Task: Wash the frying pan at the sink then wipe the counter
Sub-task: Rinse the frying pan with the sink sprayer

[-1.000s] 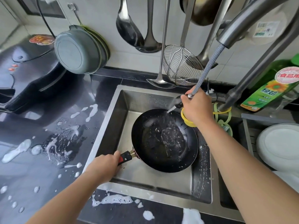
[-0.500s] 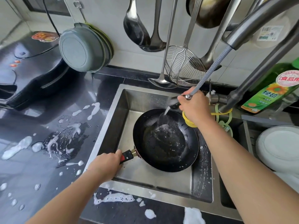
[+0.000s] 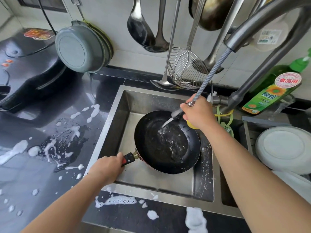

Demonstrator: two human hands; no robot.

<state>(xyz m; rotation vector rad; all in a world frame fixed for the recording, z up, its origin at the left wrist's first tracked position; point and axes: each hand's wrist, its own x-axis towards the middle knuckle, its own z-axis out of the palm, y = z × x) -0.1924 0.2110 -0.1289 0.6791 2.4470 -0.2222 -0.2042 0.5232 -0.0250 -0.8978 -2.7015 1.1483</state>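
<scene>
Dark counter, left and bottom of frame, w/ white foam blobs and a wet patch. Black appliance upper left. Green bottle upper right, prob. dish soap.

Both forearms bare; hands ungloved, ringless.

This is a home kitchen. A stainless steel sink is set into a dark, glossy counter smeared with patches of white foam. On the tiled wall behind the sink's far edge hang ladles, a wire skimmer and a grey-green pan. A green dish soap bottle stands at the far right corner beside the pull-out tap, white plates rest in the right-hand basin, and a black countertop cooker sits at the far left.
</scene>
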